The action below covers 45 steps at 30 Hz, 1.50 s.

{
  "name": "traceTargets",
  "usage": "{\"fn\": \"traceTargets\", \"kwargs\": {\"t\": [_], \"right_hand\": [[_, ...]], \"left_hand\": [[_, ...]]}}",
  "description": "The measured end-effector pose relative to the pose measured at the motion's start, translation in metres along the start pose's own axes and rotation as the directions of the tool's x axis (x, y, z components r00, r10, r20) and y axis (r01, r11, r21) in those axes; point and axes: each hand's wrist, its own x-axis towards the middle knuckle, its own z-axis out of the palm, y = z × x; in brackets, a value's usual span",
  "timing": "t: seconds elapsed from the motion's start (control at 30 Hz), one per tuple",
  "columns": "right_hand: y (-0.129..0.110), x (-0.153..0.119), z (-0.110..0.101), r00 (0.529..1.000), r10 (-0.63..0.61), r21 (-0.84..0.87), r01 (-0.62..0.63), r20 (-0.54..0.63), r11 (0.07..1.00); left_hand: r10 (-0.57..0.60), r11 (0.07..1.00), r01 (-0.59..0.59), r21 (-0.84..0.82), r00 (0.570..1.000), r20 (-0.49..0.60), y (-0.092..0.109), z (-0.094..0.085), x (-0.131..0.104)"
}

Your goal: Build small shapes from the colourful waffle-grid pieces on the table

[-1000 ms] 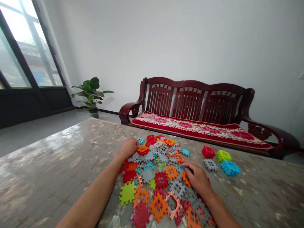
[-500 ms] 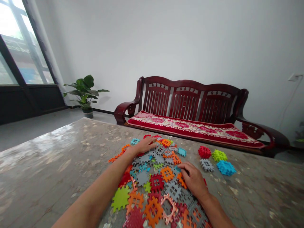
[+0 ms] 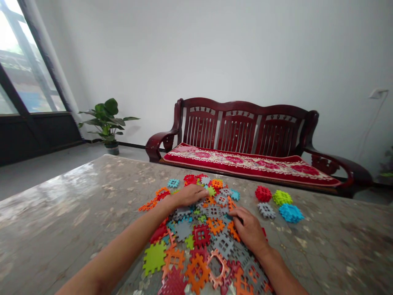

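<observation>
My left hand [image 3: 193, 194] reaches over the far part of a heap of toothed plastic building tiles, fingers stretched out and palm down. Its fingertips touch the tiles close to a lime-green tile [image 3: 211, 191]. At the heap's right side rests my right hand [image 3: 249, 230], its fingers curled in over a teal tile at the edge. What lies inside those fingers is hidden. An orange tile [image 3: 233, 230] is beside its thumb, and a bit of red plastic [image 3: 264, 232] shows past the back of the hand. Between my arms lie a dark red window tile [image 3: 202, 235] and a large lime tile [image 3: 154, 257].
Right of the heap stand small groups of tiles: red [image 3: 263, 194], lime [image 3: 282, 198], grey [image 3: 266, 210] and blue [image 3: 291, 213]. Everything lies on a patterned grey tabletop [image 3: 76, 213]. Beyond it are a dark red wooden bench [image 3: 236, 127] and a potted plant [image 3: 107, 119].
My left hand has shifted slightly right and nearer, across the tiles. Tiles at the far end have been stirred, and a lime one now shows there. My right hand stays almost in place.
</observation>
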Motion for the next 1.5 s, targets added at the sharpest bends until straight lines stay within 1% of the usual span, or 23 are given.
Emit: {"fn": "traceTargets", "kwargs": {"t": [0.03, 0.13, 0.23, 0.33, 0.5, 0.63, 0.7, 0.87, 1.07, 1.13, 1.23, 1.3, 1.33, 1.37, 1.4, 1.43, 1.47, 1.5], "right_hand": [[-0.001, 0.0, 0.0, 1.0, -0.002, 0.002, 0.002, -0.002, 1.0], [-0.003, 0.0, -0.001, 1.0, -0.003, 0.004, 0.003, -0.009, 1.0], [-0.005, 0.0, -0.001, 1.0, 0.001, 0.001, -0.001, -0.007, 1.0], [-0.004, 0.0, -0.001, 1.0, -0.001, 0.006, 0.001, -0.006, 1.0], [0.001, -0.001, 0.0, 1.0, 0.0, 0.006, 0.0, 0.009, 1.0], [0.001, -0.001, 0.0, 1.0, -0.005, 0.001, 0.005, 0.021, 1.0], [-0.001, -0.001, 0.0, 1.0, -0.002, 0.001, 0.002, 0.014, 1.0], [-0.003, 0.0, -0.001, 1.0, 0.0, 0.002, 0.0, 0.009, 1.0], [0.001, -0.001, 0.0, 1.0, -0.017, -0.003, 0.017, 0.014, 1.0], [0.001, -0.001, 0.0, 1.0, -0.015, -0.008, 0.015, 0.009, 1.0], [0.001, -0.001, 0.0, 1.0, -0.017, -0.006, 0.017, 0.007, 1.0], [0.001, -0.001, 0.0, 1.0, -0.018, -0.003, 0.018, 0.007, 1.0], [0.001, -0.001, 0.0, 1.0, -0.017, -0.004, 0.017, 0.008, 1.0], [0.0, -0.001, 0.0, 1.0, -0.014, -0.008, 0.014, 0.008, 1.0], [0.0, 0.0, 0.0, 1.0, -0.012, -0.013, 0.012, 0.009, 1.0], [0.001, 0.0, 0.0, 1.0, -0.011, -0.017, 0.011, 0.012, 1.0], [0.001, 0.0, 0.0, 1.0, -0.013, -0.019, 0.013, 0.015, 1.0], [0.001, 0.0, 0.0, 1.0, -0.015, -0.019, 0.015, 0.019, 1.0]], "left_hand": [[-0.009, 0.998, 0.007, 0.056, 1.0, 0.025, -0.003, 0.0, 0.005], [-0.046, 0.968, 0.052, 0.245, 0.998, -0.03, -0.017, 0.002, 0.021], [-0.077, 0.942, 0.092, 0.323, 0.995, -0.061, -0.03, 0.005, 0.033], [-0.086, 0.926, 0.1, 0.364, 0.995, -0.056, -0.035, 0.008, 0.039], [-0.093, 0.898, 0.1, 0.428, 0.995, -0.039, -0.036, 0.007, 0.04], [-0.068, 0.803, 0.029, 0.596, 0.997, 0.043, -0.034, 0.0, 0.039], [-0.06, 0.767, -0.005, 0.641, 0.995, 0.079, -0.032, -0.003, 0.04], [-0.016, 0.758, -0.064, 0.649, 0.993, 0.117, -0.026, -0.007, 0.04], [0.029, 0.764, -0.103, 0.637, 0.992, 0.125, -0.02, -0.014, 0.025], [0.041, 0.804, -0.097, 0.587, 0.993, 0.108, -0.019, -0.019, 0.021], [0.063, 0.917, -0.069, 0.393, 0.998, 0.028, -0.019, -0.025, 0.017], [0.05, 0.981, -0.045, 0.188, 0.998, -0.022, -0.017, -0.027, 0.014], [0.023, 0.998, -0.022, 0.056, 0.999, -0.024, -0.014, -0.027, 0.013], [-0.017, 0.995, 0.017, -0.097, 1.0, -0.004, -0.01, -0.027, 0.011], [-0.062, 0.961, 0.069, -0.268, 0.997, 0.034, -0.004, -0.026, 0.009], [-0.107, 0.889, 0.139, -0.436, 0.99, 0.098, 0.002, -0.025, 0.006], [-0.135, 0.775, 0.203, -0.598, 0.978, 0.157, 0.009, -0.023, 0.003], [-0.16, 0.632, 0.256, -0.731, 0.967, 0.201, 0.017, -0.021, 0.0]]}}
